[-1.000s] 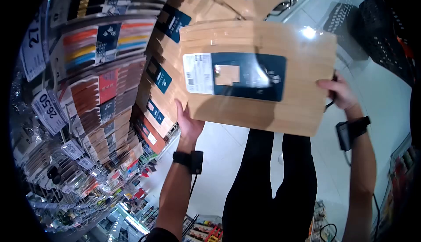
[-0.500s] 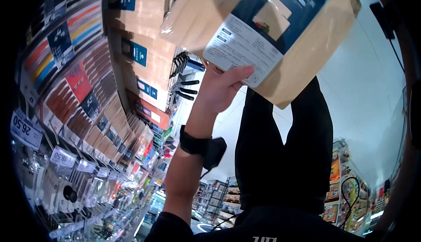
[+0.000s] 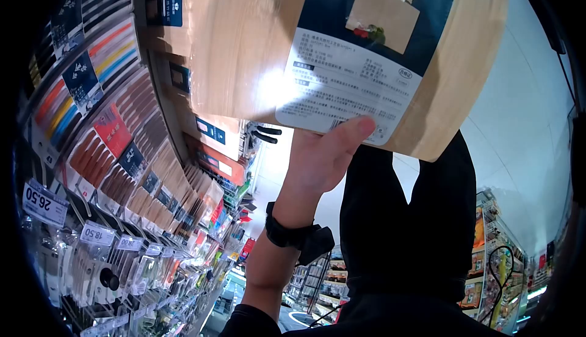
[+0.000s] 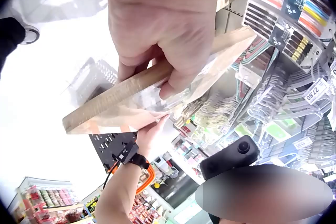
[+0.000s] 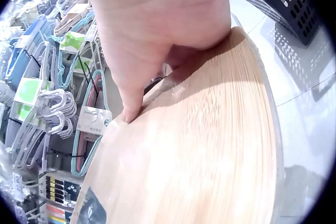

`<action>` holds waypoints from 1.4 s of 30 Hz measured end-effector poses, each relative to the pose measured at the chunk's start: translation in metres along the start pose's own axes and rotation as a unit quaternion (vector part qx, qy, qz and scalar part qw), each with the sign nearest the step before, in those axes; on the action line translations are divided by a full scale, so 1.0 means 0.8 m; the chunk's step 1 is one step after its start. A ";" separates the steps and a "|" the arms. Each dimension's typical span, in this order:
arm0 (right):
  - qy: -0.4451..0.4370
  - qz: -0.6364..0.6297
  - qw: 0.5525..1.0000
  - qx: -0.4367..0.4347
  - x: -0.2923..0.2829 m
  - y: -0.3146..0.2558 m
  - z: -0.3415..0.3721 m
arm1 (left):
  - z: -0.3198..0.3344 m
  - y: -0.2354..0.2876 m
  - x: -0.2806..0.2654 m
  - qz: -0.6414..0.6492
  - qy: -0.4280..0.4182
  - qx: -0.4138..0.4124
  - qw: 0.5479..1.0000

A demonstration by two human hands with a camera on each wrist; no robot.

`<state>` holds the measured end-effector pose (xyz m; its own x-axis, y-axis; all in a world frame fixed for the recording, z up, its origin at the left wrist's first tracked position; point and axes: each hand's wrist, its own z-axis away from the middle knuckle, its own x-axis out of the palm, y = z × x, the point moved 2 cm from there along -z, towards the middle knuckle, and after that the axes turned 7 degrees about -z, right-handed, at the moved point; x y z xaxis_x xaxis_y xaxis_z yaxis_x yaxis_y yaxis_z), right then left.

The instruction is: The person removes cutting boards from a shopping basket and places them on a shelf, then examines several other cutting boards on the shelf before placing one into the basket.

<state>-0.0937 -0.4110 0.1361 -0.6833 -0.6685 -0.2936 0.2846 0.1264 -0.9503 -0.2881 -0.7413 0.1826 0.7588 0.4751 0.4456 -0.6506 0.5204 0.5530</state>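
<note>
A plastic-wrapped wooden cutting board (image 3: 244,50) fills the top of the head view, its dark blue and white label (image 3: 351,90) facing the camera. My left hand (image 3: 323,160) grips its lower edge, thumb lying over the white part of the label. The left wrist view shows the board edge-on, with the thumb on one face and the other fingers behind. On another edge, my right hand (image 5: 157,29) holds the board too, partly hiding that edge in the right wrist view. The right hand is outside the head view.
Packaged goods (image 3: 110,129) and price tags (image 3: 46,202) line the shelf at left. More labelled boards (image 3: 210,130) stand beside them. Hangers (image 5: 58,108) hang near the right hand; a black perforated basket (image 5: 294,8) is at that view's upper right.
The board has come up closer to the head and turned, its label now larger. My left hand has moved from near the board's lower left corner to gripping its edge.
</note>
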 end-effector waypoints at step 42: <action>-0.029 0.008 0.999 -0.020 0.016 -0.006 -0.002 | 0.021 -0.017 -0.025 0.022 0.013 0.019 0.999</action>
<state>-0.1050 -0.4187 0.1370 -0.6386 -0.7073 -0.3032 0.2674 0.1655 -0.9493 -0.2933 -0.7698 0.1780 0.7277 0.5155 0.4525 -0.6818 0.4716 0.5593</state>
